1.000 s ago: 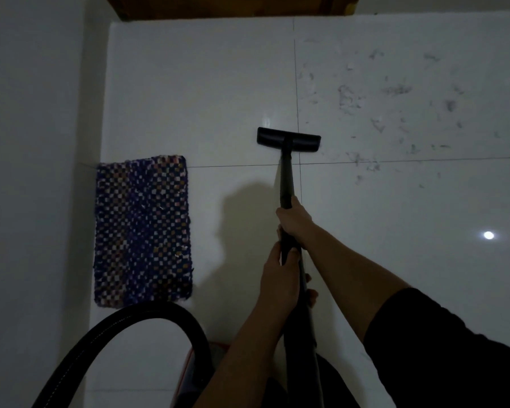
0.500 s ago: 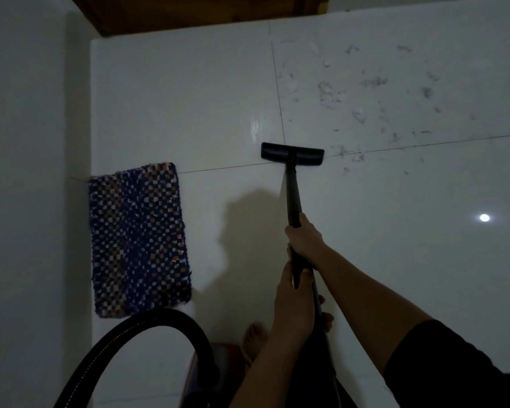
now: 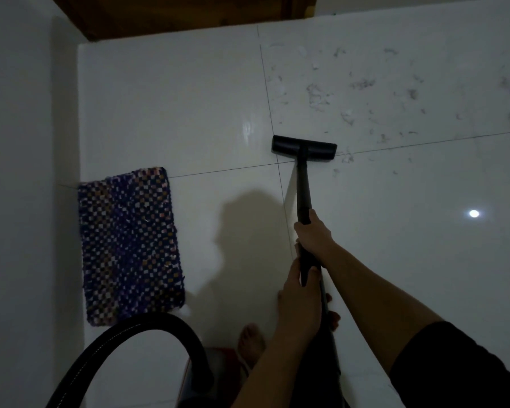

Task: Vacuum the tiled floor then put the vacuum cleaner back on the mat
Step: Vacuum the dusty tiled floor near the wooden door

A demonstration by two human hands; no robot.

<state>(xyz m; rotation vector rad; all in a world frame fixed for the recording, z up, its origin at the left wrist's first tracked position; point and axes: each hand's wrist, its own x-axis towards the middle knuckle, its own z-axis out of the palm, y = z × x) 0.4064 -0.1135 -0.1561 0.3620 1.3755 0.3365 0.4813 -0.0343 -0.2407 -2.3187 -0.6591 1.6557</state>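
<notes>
Vacuum nozzle [image 3: 304, 148] on floor [image 3: 174, 98] at tile joint; right hand [image 3: 314, 235] fwd, left hand [image 3: 299, 298] behind, fingers of both grasping wand [image 3: 302, 187]. Dirt [image 3: 362, 83] beyond uncleaned, mat [image 3: 130, 245] bare: prob. early on.

View: one head-worn wide-angle camera.
Position: high above the tiled floor [image 3: 189, 98], over the person's own arms.
Facing: forward and steeply down; wall [image 3: 18, 172] down the left edge, wooden board [image 3: 174, 16] at upper centre.
Near field: left hand [image 3: 299, 300] and right hand [image 3: 314, 234] gripping the wand [image 3: 303, 187], lower centre-right, close under the lens.
Far field: nozzle [image 3: 304, 148] at frame centre; mat [image 3: 130, 245] at centre left.
</notes>
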